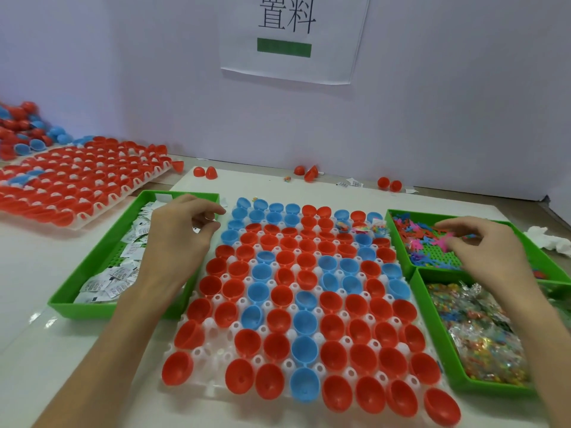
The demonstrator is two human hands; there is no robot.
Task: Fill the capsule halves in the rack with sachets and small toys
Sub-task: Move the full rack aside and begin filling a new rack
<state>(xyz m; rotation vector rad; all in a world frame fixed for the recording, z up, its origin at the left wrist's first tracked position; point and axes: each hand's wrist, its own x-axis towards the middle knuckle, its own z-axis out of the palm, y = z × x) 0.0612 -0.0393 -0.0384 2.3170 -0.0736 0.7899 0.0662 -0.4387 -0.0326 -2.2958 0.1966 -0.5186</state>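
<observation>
Centre of the white tabletop (61, 350): a white moulded plastic rack (213, 355) packed with open red and blue plastic capsule halves (279, 296), mouths upward; small bright packets (343, 225) lying in a few halves near the far right corner. Just left of the rack, a green plastic sachet tray (92, 267) holding small white printed paper sachets (117, 279); above its far right corner, the left hand (179, 239), fingers curled, thumb and fingertips drawn close; cannot tell whether anything is pinched there. Right of the rack, a green plastic toy tray (394, 236) of small flat plastic toys (417, 239) in pink, blue and red; reaching down into it, the right hand (485, 254), thumb and forefinger clamped on a pink toy (446, 242). Nearer on that side, a third green tray (432, 329) heaped with clear bags of coloured beads (482, 341); far left, a second white rack of red halves (77, 183).
</observation>
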